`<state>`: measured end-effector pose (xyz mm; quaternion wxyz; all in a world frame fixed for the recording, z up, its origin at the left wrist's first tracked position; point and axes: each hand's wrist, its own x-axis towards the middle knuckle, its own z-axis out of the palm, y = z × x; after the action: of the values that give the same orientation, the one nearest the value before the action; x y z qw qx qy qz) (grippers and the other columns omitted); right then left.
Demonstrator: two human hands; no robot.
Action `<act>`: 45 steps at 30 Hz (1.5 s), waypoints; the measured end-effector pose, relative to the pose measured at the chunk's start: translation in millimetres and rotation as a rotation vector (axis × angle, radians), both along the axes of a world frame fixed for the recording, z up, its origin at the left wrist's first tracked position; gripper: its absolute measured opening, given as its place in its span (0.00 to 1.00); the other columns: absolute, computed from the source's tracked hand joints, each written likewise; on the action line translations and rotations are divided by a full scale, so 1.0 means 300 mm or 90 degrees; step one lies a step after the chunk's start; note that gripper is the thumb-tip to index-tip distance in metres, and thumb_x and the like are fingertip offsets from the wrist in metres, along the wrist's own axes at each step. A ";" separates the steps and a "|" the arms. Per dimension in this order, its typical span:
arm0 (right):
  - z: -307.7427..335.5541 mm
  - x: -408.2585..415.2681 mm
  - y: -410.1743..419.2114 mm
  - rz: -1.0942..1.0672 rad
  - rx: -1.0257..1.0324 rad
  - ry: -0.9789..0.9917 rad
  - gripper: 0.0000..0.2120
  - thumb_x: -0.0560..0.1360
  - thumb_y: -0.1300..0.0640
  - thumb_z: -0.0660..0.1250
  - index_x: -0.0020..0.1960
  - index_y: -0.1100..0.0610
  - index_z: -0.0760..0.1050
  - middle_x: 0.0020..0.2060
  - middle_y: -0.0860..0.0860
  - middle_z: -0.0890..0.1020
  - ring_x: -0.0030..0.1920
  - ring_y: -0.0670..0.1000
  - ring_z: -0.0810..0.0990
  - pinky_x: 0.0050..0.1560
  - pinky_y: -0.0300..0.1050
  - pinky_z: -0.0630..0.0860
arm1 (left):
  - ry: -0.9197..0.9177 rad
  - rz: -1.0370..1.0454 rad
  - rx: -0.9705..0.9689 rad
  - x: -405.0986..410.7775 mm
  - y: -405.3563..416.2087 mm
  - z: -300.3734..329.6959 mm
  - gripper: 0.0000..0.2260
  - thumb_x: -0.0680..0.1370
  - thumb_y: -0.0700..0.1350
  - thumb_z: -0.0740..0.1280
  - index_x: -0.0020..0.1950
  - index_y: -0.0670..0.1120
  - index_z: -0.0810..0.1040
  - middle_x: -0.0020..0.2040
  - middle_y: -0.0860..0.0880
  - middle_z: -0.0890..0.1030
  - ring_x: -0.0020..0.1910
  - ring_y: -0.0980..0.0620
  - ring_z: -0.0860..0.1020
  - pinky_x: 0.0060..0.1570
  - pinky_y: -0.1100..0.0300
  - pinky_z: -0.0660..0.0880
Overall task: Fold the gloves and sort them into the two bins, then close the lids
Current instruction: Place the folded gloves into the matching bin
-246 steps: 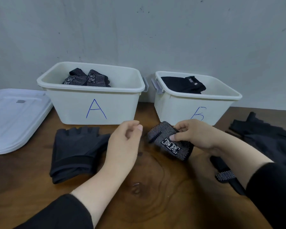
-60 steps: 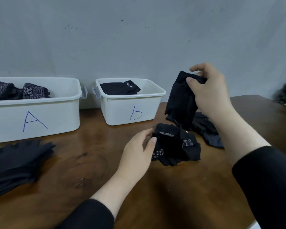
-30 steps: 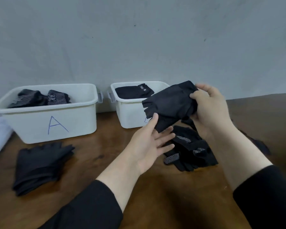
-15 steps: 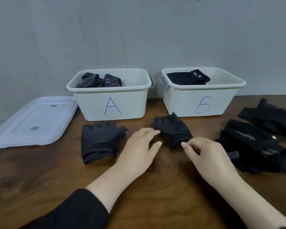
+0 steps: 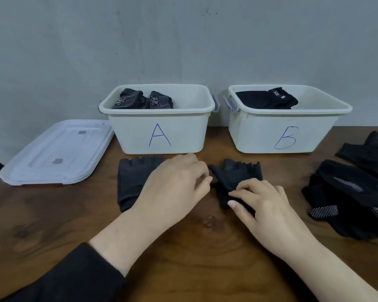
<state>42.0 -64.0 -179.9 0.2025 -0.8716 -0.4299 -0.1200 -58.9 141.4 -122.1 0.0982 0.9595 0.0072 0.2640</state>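
Head view, item in hand: plain black glove (image 5: 236, 174), lifted a second ago, now laid on the desk before bin B (image 5: 288, 131), your right hand (image 5: 264, 205) pinching its cuff, left hand (image 5: 175, 188) curled at its edge; folding begun.

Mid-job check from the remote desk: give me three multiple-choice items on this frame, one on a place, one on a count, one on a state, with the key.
1. Where does the glove being handled lie?
A. inside bin A
B. on the table before the gap between the bins
C. on the lid

2. How many patterned gloves show in bin A?
A. two
B. none
C. five

3. What state is bin B in?
A. lid closed
B. tipped over
C. open, dark gloves inside

Key: B, it lies on the wood under the right hand, beside the left hand; A, two dotted gloves show above the rim; C, no lid covers it, and the lid lies left of bin A.
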 end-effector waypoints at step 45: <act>0.525 0.133 0.040 -0.084 0.177 0.163 0.11 0.81 0.59 0.66 0.50 0.42 0.80 0.42 0.38 0.85 0.46 0.36 0.81 0.47 0.28 0.74 | 0.181 -0.115 -0.012 0.018 -0.031 -0.158 0.19 0.84 0.46 0.57 0.74 0.53 0.72 0.76 0.53 0.68 0.73 0.52 0.65 0.74 0.56 0.57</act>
<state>82.0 -52.0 -22.3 0.3659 -0.8697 -0.3216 -0.0793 -53.4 132.0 -169.6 0.1287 0.9829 -0.0627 0.1155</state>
